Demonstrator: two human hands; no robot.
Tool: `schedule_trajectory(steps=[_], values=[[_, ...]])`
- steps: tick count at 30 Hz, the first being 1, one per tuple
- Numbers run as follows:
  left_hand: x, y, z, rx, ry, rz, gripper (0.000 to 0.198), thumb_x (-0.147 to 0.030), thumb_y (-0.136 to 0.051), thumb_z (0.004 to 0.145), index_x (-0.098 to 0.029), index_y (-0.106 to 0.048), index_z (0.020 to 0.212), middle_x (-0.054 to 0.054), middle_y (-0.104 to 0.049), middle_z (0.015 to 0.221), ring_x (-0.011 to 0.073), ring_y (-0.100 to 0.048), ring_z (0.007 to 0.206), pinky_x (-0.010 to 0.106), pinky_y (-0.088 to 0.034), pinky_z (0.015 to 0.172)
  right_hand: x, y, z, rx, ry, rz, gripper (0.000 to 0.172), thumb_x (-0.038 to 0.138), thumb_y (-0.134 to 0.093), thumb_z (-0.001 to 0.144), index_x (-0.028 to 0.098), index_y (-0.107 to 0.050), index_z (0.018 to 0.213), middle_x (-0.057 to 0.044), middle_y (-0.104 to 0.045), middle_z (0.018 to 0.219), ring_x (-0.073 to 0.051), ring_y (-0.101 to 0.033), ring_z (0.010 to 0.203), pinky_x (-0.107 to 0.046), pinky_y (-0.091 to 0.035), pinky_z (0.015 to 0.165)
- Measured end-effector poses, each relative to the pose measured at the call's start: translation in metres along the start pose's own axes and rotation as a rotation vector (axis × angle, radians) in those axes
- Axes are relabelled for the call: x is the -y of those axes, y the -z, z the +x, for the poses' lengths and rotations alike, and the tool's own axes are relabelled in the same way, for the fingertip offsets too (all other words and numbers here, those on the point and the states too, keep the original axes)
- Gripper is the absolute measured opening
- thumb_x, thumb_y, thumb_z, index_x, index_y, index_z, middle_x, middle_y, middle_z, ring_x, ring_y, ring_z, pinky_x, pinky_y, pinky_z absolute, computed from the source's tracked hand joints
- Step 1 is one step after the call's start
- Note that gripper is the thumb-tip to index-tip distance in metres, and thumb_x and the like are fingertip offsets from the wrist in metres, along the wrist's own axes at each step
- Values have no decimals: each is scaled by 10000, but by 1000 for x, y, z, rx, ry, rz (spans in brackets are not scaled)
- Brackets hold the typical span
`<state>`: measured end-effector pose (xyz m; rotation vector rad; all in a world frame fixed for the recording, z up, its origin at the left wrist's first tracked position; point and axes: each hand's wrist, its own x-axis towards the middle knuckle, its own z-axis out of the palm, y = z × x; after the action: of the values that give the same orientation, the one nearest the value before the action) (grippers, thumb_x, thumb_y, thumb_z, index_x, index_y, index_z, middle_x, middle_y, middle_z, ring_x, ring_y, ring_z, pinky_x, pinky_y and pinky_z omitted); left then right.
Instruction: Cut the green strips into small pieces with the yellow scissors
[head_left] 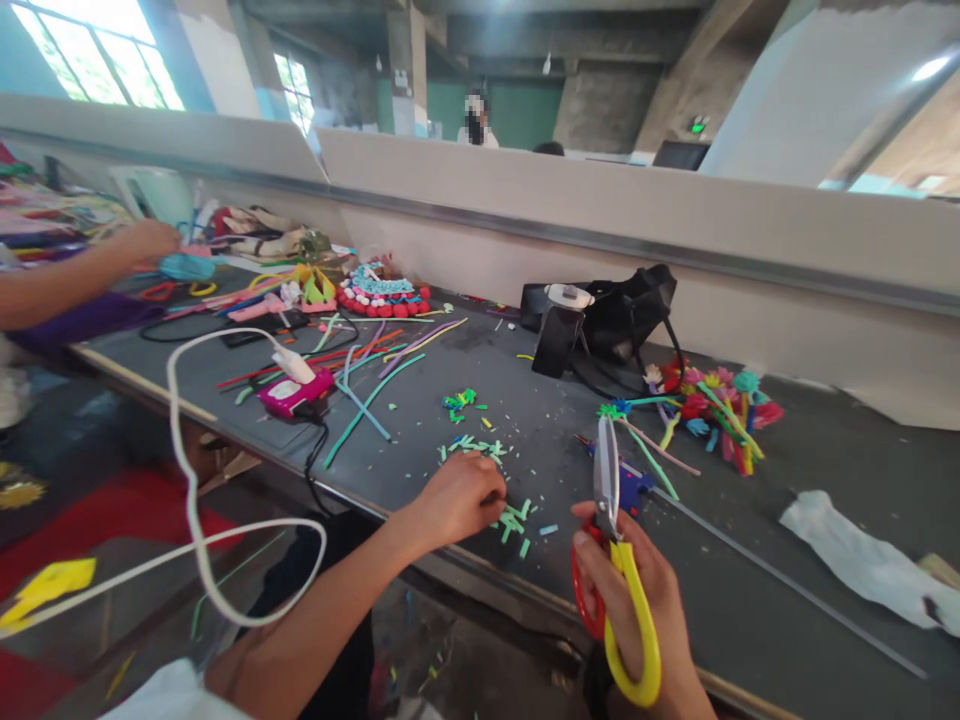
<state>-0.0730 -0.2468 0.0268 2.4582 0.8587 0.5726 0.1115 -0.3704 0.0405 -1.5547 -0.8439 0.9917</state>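
Note:
My right hand is wrapped around a pair of scissors with one red and one yellow handle. Their blades are together and point away from me, above the table. At the table's front edge, my left hand has its fingers curled down among short cut pieces of pale green strip. What those fingers hold, if anything, is hidden. More green bits lie just beyond it. Behind the scissors rests a blue tool that looks like a glue gun, with a long pale rod running from it to the right.
A pink power socket with a white plug and looping cable sits left. Fuzzy coloured stems lie near it. A black bag, a bunch of fuzzy flowers and white crumpled material are right. Another person's arm reaches in at left.

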Motion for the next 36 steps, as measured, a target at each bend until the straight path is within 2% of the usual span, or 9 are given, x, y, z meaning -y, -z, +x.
schedule_trajectory(steps=[3, 9, 13, 16, 18, 21, 24, 30, 36], values=[[-4, -3, -1, 20, 62, 24, 112, -120, -649, 712, -210, -639, 646, 28, -611, 693, 195, -536, 718, 311, -342, 716, -3, -1, 2, 17, -4, 1, 477, 510, -724, 722, 179, -612, 1047, 96, -459, 461, -71, -394, 364, -164, -324, 347], [-8, -5, 4, -44, 157, -39, 191, -22, -594, 599, -200, -575, 533, 3, -561, 578, 174, -511, 628, 289, -338, 658, -13, -2, 3, 62, -1, -44, 482, 528, -705, 737, 176, -617, 1054, 97, -446, 460, -77, -382, 356, -174, -320, 331], [-17, 1, 6, -152, 239, -193, 107, -110, -603, 668, -198, -642, 622, 11, -620, 632, 161, -541, 615, 262, -369, 620, -16, -6, 1, 57, 6, -54, 496, 553, -698, 763, 183, -619, 1084, 88, -467, 482, -79, -396, 367, -173, -331, 341], [-29, 2, 3, -130, 288, -441, 75, -203, -609, 730, -192, -674, 693, 3, -636, 634, 149, -558, 601, 238, -393, 589, -15, -9, 0, 56, -9, 20, 554, 593, -708, 752, 184, -603, 1111, 80, -506, 523, -74, -410, 378, -173, -339, 354], [-40, -2, 1, -94, 274, -518, 74, -208, -614, 725, -183, -679, 701, -2, -631, 628, 143, -558, 606, 226, -402, 590, -15, -10, 0, 77, -10, 54, 581, 617, -699, 752, 188, -595, 1129, 78, -523, 537, -74, -414, 374, -175, -342, 355], [-54, -13, 0, -38, 210, -513, 50, -197, -639, 691, -173, -683, 692, -11, -624, 644, 126, -543, 605, 210, -388, 579, -16, -9, 1, 99, 6, 27, 560, 612, -697, 756, 191, -605, 1113, 81, -517, 516, -84, -433, 370, -182, -350, 355], [-63, -21, 1, -23, 228, -511, 62, -218, -654, 689, -164, -683, 683, -13, -610, 633, 119, -522, 588, 208, -369, 557, -17, -6, 4, 97, 27, -5, 509, 570, -707, 757, 184, -619, 1077, 82, -509, 481, -94, -444, 355, -194, -365, 356], [-61, -22, 4, 63, 222, -522, 113, -225, -637, 729, -160, -727, 749, -3, -635, 665, 131, -570, 625, 206, -396, 582, -10, -6, 6, -11, 27, 50, 449, 482, -707, 730, 188, -592, 1048, 68, -574, 548, -77, -440, 359, -188, -380, 362], [-60, -21, 3, 1, 120, -393, 79, -193, -659, 728, -169, -733, 741, 19, -649, 687, 139, -582, 615, 219, -393, 591, -9, -5, 6, -7, 91, -69, 394, 448, -661, 759, 177, -615, 1041, 84, -518, 484, -88, -451, 363, -193, -395, 378]])
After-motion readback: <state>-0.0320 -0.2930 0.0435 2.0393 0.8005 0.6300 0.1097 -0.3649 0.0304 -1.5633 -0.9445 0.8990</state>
